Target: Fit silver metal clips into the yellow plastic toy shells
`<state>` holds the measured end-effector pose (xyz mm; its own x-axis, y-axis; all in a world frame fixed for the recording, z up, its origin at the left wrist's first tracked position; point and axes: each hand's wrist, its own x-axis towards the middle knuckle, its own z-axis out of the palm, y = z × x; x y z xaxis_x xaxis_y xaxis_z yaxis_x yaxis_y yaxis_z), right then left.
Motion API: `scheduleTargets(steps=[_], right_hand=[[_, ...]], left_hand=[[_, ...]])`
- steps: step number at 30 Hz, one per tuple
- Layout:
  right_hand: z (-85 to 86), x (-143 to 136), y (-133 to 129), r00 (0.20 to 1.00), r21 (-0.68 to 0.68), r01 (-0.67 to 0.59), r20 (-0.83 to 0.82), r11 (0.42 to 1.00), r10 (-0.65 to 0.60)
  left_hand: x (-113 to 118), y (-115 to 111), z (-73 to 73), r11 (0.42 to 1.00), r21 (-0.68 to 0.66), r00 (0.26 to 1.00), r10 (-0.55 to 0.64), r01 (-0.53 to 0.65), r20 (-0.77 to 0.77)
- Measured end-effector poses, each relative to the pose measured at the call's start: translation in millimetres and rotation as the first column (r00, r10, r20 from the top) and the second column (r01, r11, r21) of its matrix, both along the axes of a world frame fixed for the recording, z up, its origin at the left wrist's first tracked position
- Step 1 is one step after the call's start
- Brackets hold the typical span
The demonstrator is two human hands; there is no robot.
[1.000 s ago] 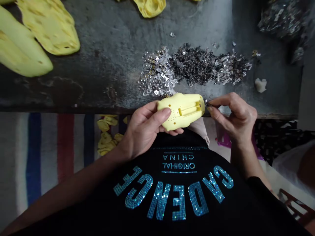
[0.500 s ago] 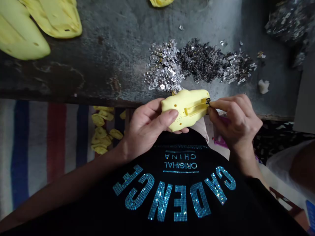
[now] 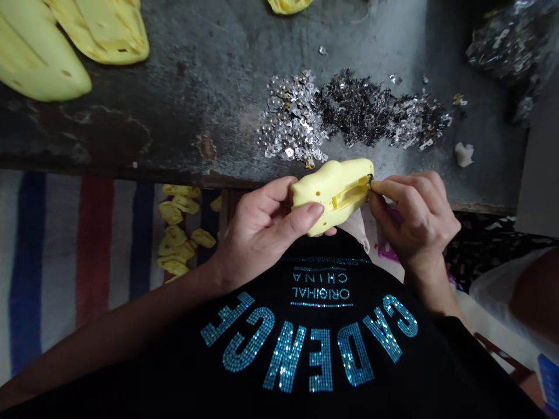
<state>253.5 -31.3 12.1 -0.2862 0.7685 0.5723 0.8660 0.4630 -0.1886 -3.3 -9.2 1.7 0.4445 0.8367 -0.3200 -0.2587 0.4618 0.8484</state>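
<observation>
My left hand (image 3: 271, 224) grips a yellow plastic shell (image 3: 334, 183) by its left end, thumb on top and fingers beneath. The shell has small holes and a long recessed slot, and is held just off the table's front edge. At the slot's right end sits a small dark metal contact piece (image 3: 370, 179), pinched between thumb and forefinger of my right hand (image 3: 413, 215). My fingertips partly cover it. Behind the shell lie a pile of silvery metal pieces (image 3: 292, 116) and a darker pile of metal springs or clips (image 3: 358, 107).
Larger yellow shells (image 3: 105, 35) lie at the table's back left. A clear bag of metal pieces (image 3: 502, 52) is at back right, near a white lump (image 3: 464, 154). Below the table edge, several yellow parts (image 3: 179, 244) rest on striped cloth (image 3: 98, 250).
The dark metal piece has gone further into the shell's slot end, and less of it shows. The shell has tilted slightly and shifted a little right.
</observation>
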Motion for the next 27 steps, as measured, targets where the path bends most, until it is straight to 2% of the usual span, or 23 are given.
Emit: scheduleTargets(steps=[4, 12, 15, 18, 20, 24, 27], right_hand=[[-0.2, 0.2, -2.9, 0.997, -0.061, -0.018, -0.077, 0.998, 0.013], [-3.8, 2.3, -6.4, 0.996, -0.031, 0.017, -0.083, 0.999, -0.020], [-6.5, 0.1, -8.1, 0.990, -0.073, -0.003, -0.140, 0.997, -0.007], [-6.9, -1.4, -7.0, 0.990, -0.044, -0.014, -0.139, 0.999, 0.008], [-5.4, 0.3, -3.6, 0.980, -0.056, -0.005, -0.197, 0.998, -0.006], [-3.6, 11.8, 7.5, 0.872, -0.277, -0.056, -0.481, 0.959, -0.088], [-6.6, 20.2, 14.8, 0.807, -0.402, -0.162, -0.579, 0.901, -0.113]], left_hand=[[0.8, -0.6, 1.4, 1.000, -0.010, 1.000, 0.018, -0.018, -0.014], [4.0, 1.7, -0.3, 0.989, -0.134, 0.997, 0.066, -0.058, 0.051], [4.2, 1.2, -0.6, 0.987, -0.140, 0.995, 0.087, -0.078, 0.054], [3.0, 1.1, -2.2, 0.987, -0.137, 0.993, 0.092, -0.081, 0.072], [1.8, 1.3, -2.5, 0.991, -0.116, 0.995, 0.073, -0.066, 0.060], [1.4, 0.0, 2.3, 0.999, -0.036, 0.999, 0.026, -0.025, 0.028], [1.8, -2.5, 8.2, 1.000, 0.014, 1.000, 0.006, -0.007, 0.012]])
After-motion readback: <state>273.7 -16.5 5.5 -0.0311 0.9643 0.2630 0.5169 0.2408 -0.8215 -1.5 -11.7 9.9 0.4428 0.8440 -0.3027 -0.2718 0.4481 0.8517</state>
